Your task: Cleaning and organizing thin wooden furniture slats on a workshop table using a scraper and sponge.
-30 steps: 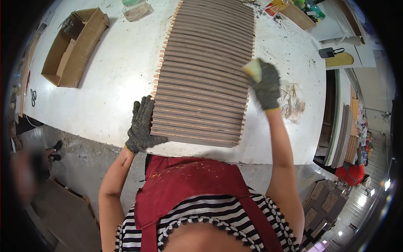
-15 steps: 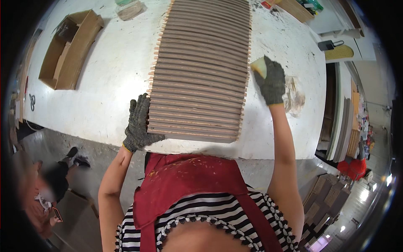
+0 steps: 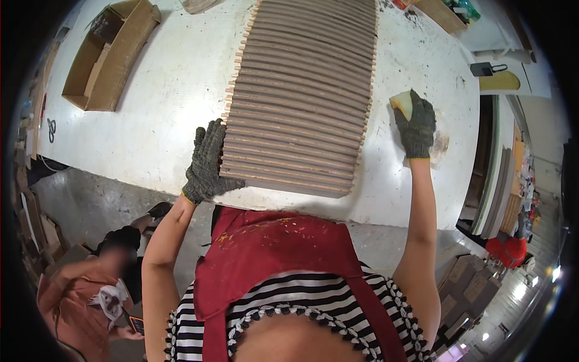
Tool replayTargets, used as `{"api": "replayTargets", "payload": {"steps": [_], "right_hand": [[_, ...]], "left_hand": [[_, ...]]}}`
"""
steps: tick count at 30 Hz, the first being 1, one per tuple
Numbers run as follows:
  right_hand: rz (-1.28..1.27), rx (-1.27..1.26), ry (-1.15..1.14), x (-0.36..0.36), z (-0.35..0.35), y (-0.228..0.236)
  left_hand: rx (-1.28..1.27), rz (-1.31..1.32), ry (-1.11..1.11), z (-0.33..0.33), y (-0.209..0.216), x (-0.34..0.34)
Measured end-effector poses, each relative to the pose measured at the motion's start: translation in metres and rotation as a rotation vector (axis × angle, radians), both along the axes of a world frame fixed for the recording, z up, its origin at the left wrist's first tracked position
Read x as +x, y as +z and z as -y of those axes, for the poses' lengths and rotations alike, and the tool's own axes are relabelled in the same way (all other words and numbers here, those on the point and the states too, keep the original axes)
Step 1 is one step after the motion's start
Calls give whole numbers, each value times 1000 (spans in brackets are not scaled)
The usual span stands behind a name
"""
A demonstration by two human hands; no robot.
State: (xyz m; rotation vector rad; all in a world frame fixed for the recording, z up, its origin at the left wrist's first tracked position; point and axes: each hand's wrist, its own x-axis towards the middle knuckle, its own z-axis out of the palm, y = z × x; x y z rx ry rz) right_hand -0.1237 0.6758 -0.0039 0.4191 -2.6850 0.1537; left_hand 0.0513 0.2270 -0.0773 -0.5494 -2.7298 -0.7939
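A long row of grey-brown wooden strips (image 3: 295, 130), packed side by side with small light pegs or tenons along both ends, lies across the white table. My left hand (image 3: 208, 166), in a dark knitted glove, rests open against its near left corner, fingers along the left side and thumb across the near edge. Right of the row, my gloved right hand (image 3: 417, 127) is closed on a pale yellow sponge (image 3: 402, 104), apart from the strips. Beside that wrist lies a stained, crumpled plastic or cloth piece (image 3: 442, 145), partly hidden.
An open cardboard box (image 3: 108, 60) stands on the white table (image 3: 157, 139) at left, near dark scissors (image 3: 52, 130). Another box (image 3: 443, 15) is at the far right. Beyond the near left table edge is a person in a pink top (image 3: 81, 295). Stacked boards (image 3: 470, 286) stand at lower right.
My right hand has moved right, away from the strips, with the sponge. My left hand stays at the corner. The view has shifted slightly, and the person at left shows more fully.
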Motion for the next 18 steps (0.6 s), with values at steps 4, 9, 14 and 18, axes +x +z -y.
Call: {"api": "replayTargets", "payload": {"steps": [4, 9, 14, 18], "right_hand": [[36, -226, 538, 67, 76, -6], [401, -131, 888, 120, 180, 17], [33, -379, 616, -10, 131, -6], [-34, -43, 146, -92, 72, -3]], "left_hand": [[-17, 52, -9, -3, 2, -2], [31, 23, 6, -2, 0, 2], [12, 43, 20, -1, 4, -2], [8, 106, 23, 1, 11, -2]]}}
